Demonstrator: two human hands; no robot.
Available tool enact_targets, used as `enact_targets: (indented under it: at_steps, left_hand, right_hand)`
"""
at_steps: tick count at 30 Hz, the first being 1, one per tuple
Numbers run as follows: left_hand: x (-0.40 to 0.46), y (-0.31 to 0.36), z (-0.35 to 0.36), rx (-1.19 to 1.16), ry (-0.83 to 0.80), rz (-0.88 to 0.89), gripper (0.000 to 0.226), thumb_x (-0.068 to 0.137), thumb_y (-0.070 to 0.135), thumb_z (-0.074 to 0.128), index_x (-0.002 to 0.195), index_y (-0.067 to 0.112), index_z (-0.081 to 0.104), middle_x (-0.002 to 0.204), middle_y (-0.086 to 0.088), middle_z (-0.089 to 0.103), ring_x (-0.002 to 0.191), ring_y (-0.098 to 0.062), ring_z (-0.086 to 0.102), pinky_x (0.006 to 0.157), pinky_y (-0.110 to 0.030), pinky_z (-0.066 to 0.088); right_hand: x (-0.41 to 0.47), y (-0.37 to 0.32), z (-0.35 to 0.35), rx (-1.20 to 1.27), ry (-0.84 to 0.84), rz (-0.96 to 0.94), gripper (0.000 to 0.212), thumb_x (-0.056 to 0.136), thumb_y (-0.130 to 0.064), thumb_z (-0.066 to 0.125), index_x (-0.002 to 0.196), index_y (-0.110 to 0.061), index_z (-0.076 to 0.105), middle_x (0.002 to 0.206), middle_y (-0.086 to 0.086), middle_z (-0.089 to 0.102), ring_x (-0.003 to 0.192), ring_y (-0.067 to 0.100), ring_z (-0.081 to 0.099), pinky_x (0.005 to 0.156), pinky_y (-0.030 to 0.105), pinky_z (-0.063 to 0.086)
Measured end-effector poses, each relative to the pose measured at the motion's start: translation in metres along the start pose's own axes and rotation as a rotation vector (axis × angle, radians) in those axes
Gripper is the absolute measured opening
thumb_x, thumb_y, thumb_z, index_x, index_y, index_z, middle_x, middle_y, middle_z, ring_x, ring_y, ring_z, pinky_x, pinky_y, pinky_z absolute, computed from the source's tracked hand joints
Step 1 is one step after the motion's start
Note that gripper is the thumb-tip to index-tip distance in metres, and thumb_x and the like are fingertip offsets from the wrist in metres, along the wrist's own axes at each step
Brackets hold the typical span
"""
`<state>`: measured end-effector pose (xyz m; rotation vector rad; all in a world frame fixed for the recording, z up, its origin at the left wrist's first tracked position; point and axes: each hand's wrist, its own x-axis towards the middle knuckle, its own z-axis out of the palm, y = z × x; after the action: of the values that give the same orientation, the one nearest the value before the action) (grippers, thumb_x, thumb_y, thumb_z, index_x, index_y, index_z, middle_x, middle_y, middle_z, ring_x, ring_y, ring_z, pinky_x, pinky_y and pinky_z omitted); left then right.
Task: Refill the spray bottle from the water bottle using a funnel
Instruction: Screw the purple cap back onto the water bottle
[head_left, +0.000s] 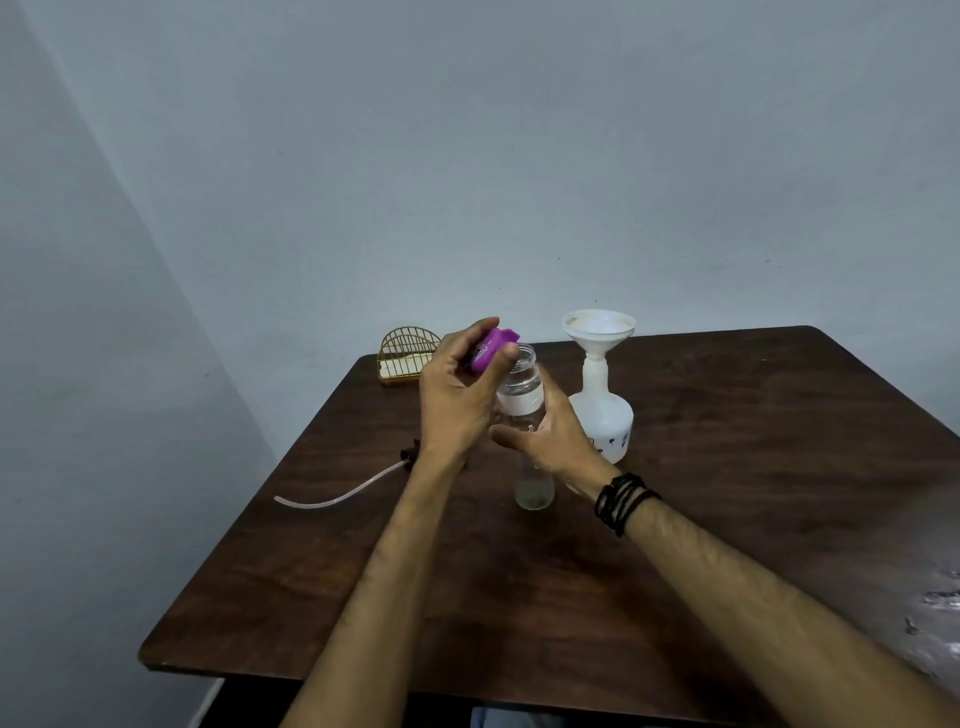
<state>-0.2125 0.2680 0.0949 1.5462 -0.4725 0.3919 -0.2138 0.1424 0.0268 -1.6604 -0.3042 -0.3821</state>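
A clear water bottle (521, 387) stands upright on the dark wooden table (727, 493), its mouth uncovered. My right hand (550, 436) is wrapped around its middle from the right. My left hand (457, 395) holds the purple cap (492, 349) just left of and level with the bottle's mouth, off the bottle. To the right stands the white spray bottle (602, 415) with a white funnel (598, 328) seated in its neck. The spray head with its thin tube (337, 498) lies on the table at the left, partly hidden by my left forearm.
A gold wire holder (405, 358) stands at the table's far left corner by the wall. A worn, pale patch (943, 603) marks the table's right edge. Black bands (621, 501) circle my right wrist. The wall rises close behind the table.
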Motion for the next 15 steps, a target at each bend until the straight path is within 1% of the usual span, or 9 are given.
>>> enact_targets:
  at_steps: [2,4,6,8,10,11,13,15]
  left_hand:
    - [0.004,-0.003,0.001,0.062,-0.050,0.023,0.051,0.077,0.036,0.076,0.124,0.017,0.066,0.117,0.000,0.064,0.110,-0.009,0.064,0.084,-0.017,0.053]
    - [0.008,-0.004,0.001,0.175,-0.112,0.077,0.051,0.079,0.033,0.078,0.126,0.015,0.067,0.116,0.003,0.063,0.110,-0.006,0.062,0.085,-0.014,0.052]
    - [0.011,-0.005,0.001,0.311,-0.184,0.148,0.051,0.080,0.034,0.080,0.126,0.016,0.068,0.113,0.005,0.062,0.107,-0.001,0.060,0.086,-0.014,0.051]
    - [0.015,-0.005,0.001,0.347,-0.226,0.157,0.052,0.078,0.036,0.081,0.125,0.016,0.069,0.110,0.004,0.062,0.105,-0.003,0.061,0.087,-0.017,0.053]
    - [0.019,-0.006,-0.003,0.327,-0.260,0.144,0.051,0.078,0.034,0.081,0.124,0.015,0.070,0.111,0.002,0.065,0.106,-0.008,0.064,0.087,-0.021,0.055]
    - [0.020,-0.007,-0.004,0.296,-0.279,0.129,0.050,0.078,0.031,0.082,0.124,0.014,0.070,0.114,0.001,0.067,0.107,-0.009,0.065,0.088,-0.022,0.055]
    - [0.019,-0.008,-0.006,0.122,-0.306,0.037,0.049,0.080,0.020,0.081,0.126,0.012,0.067,0.119,-0.004,0.069,0.109,-0.011,0.067,0.088,-0.024,0.055]
    - [0.015,-0.009,-0.004,-0.104,-0.288,-0.074,0.054,0.079,0.009,0.078,0.129,0.010,0.059,0.119,-0.009,0.069,0.107,-0.016,0.069,0.088,-0.028,0.056]
  right_hand:
    - [0.002,0.001,0.001,0.004,-0.002,0.001,0.077,0.073,-0.004,0.084,0.136,-0.027,0.047,0.124,0.004,0.067,0.114,0.023,0.068,0.098,0.054,0.054]
    - [0.003,0.003,0.003,0.006,-0.006,0.011,0.078,0.075,0.000,0.083,0.139,-0.022,0.045,0.124,0.004,0.067,0.113,0.020,0.069,0.097,0.051,0.056]
    - [0.005,0.004,0.002,0.003,-0.007,0.008,0.076,0.076,-0.001,0.082,0.139,-0.022,0.046,0.124,0.003,0.067,0.114,0.018,0.068,0.098,0.049,0.056]
    - [0.005,0.005,0.000,0.003,-0.013,0.003,0.072,0.077,-0.001,0.082,0.135,-0.028,0.047,0.123,0.002,0.067,0.114,0.016,0.067,0.099,0.045,0.056]
    - [0.004,0.005,-0.001,0.002,-0.012,0.001,0.071,0.077,-0.001,0.081,0.132,-0.031,0.047,0.122,0.002,0.067,0.112,0.014,0.068,0.098,0.041,0.056]
    - [0.004,0.006,-0.001,0.007,-0.010,0.002,0.071,0.077,-0.001,0.080,0.133,-0.028,0.047,0.121,0.003,0.067,0.111,0.014,0.068,0.098,0.039,0.056]
    - [0.003,0.007,-0.001,0.028,-0.002,0.010,0.071,0.077,-0.001,0.080,0.136,-0.020,0.046,0.121,0.004,0.067,0.111,0.016,0.068,0.096,0.038,0.057]
    - [0.003,0.008,0.000,0.034,0.001,0.012,0.072,0.076,0.000,0.080,0.138,-0.016,0.045,0.122,0.004,0.067,0.111,0.016,0.069,0.096,0.037,0.057]
